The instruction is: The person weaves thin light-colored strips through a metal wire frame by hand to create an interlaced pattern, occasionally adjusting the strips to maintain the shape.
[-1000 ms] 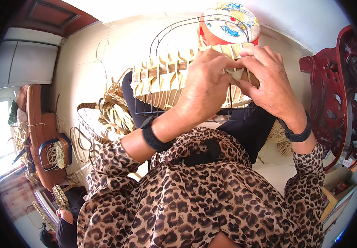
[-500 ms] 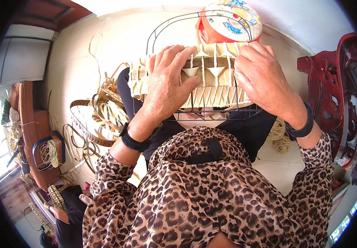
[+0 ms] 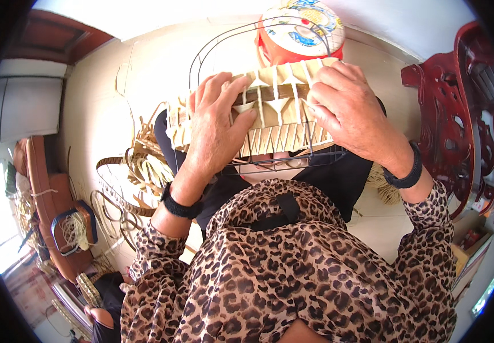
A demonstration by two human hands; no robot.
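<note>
Two hands are on the woven piece (image 3: 275, 114), which sits on my lap against a dark wire frame (image 3: 293, 163), in front of a red round tin (image 3: 298, 34). My left hand (image 3: 215, 128) lies flat with its fingers spread, pressing down on the folded strips at the left half; my right hand (image 3: 353, 114) curls over the right end, fingertips seemingly pinching a thin strip at the edge, though I cannot tell how firmly. To do this step well, I judge that the left palm should hold the finished folds flat against the wire so they do not spring up, and the right should draw its strip snug and straight without tearing it. The weaving is pale straw-coloured, made of flat strips folded into rows of small pointed triangles, with loose ends fanning downward over the wires. More loose strips (image 3: 144, 166) lie on the floor at my left.
</note>
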